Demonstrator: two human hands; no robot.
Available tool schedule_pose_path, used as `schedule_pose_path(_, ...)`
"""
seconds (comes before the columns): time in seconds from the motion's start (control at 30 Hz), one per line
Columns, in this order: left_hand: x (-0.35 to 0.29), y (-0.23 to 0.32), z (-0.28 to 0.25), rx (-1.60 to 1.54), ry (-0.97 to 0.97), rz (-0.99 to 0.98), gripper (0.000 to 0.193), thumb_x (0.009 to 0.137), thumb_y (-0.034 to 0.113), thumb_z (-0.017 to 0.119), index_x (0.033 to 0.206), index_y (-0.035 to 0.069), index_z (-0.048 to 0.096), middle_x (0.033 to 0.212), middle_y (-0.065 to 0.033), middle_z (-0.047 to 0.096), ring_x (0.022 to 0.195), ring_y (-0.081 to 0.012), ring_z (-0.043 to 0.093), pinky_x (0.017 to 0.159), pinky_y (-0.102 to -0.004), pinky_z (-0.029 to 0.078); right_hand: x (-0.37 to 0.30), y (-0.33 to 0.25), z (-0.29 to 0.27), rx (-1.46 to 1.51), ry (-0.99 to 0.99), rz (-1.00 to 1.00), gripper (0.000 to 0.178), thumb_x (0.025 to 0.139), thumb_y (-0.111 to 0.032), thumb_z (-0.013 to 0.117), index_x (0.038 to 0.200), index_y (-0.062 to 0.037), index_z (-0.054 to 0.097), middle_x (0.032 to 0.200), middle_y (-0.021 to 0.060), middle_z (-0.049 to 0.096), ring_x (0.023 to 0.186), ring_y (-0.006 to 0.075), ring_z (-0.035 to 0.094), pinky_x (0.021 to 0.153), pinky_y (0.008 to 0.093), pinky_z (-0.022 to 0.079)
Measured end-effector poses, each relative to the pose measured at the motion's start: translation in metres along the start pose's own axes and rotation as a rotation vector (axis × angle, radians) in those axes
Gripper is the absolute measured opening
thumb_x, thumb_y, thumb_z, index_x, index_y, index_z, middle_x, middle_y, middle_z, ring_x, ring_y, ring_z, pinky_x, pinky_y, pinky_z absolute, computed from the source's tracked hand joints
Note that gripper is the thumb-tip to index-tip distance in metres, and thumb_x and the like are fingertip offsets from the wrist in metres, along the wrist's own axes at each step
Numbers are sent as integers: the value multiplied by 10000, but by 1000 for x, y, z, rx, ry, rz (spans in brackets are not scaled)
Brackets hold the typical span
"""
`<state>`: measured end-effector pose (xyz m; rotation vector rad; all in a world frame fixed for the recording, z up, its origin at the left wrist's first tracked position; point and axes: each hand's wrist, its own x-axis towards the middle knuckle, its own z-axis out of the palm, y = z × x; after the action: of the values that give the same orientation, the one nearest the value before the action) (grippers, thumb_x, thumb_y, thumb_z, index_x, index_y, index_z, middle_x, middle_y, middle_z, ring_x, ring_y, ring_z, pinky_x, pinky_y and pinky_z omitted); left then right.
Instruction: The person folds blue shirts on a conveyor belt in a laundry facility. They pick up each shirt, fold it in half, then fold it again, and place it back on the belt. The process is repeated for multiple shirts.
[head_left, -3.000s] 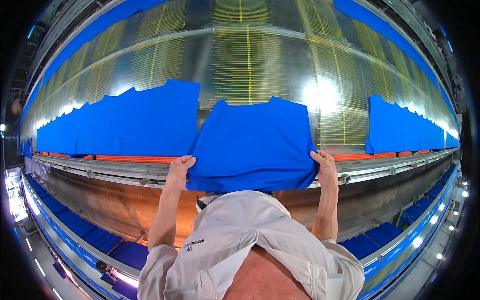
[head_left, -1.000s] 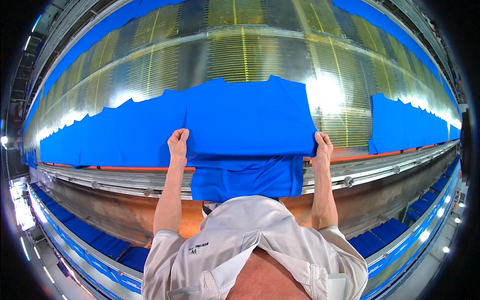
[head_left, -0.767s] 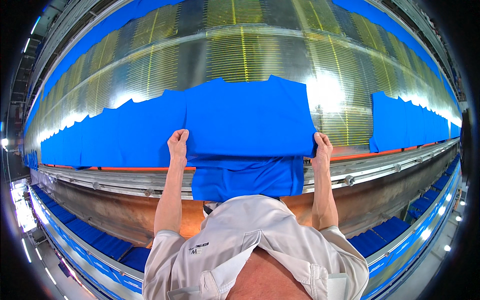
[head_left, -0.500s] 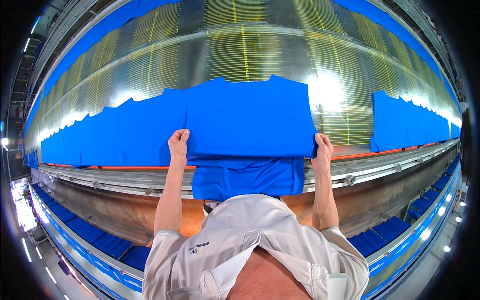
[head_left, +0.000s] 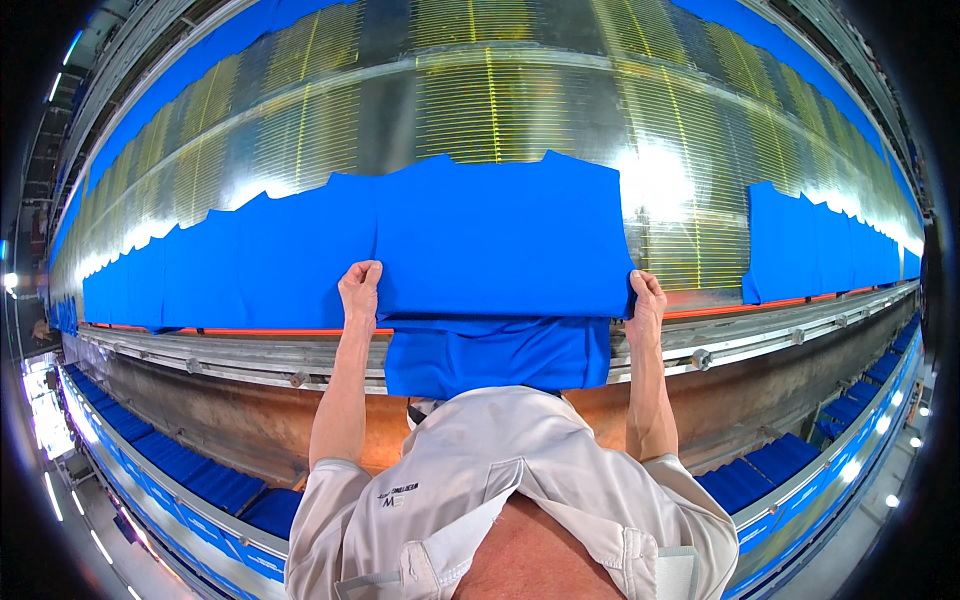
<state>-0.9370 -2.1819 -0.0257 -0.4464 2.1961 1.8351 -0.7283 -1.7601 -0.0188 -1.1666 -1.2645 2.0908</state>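
Note:
A wide blue fabric panel [head_left: 500, 230] lies flat on the long table [head_left: 560, 110], its near edge stretched between my hands. My left hand [head_left: 360, 291] pinches its left side, where it meets the neighbouring blue panels [head_left: 285, 265]. At the right side edge, my right hand [head_left: 646, 296] grips the cloth between thumb and fingers. More folded blue fabric [head_left: 495, 358] hangs over the table's near rail, right in front of my body.
Yellow lines mark the shiny tabletop. Other blue panels [head_left: 825, 245] lie at the right, past a gap. A metal rail [head_left: 740, 349] with bolts runs along the near edge. Stacks of dark blue fabric [head_left: 165, 460] sit on low shelves at both sides behind me.
Almost nothing differs. Both hands keep their pinch on the panel, and its near edge sits slightly flatter and straighter.

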Motion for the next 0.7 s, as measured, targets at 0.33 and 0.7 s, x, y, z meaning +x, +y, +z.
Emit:
schedule_pose_path(0.33,-2,2,0,26,3,11,162,852,168,692,911,20,667,812,17,607,746,-63,510,672,-228,404,1,1,-2,-32,11,9,143,847,-134,698,915,-19,646,807,9,632,712,80,562,662,228,465)
schedule_pose_path(0.7,-2,1,-1,38,-3,-9,169,858,170,691,923,18,660,819,16,613,754,-63,521,685,-223,409,-2,-4,1,-55,10,10,129,845,-138,698,892,-28,649,800,1,624,707,77,548,655,233,454)
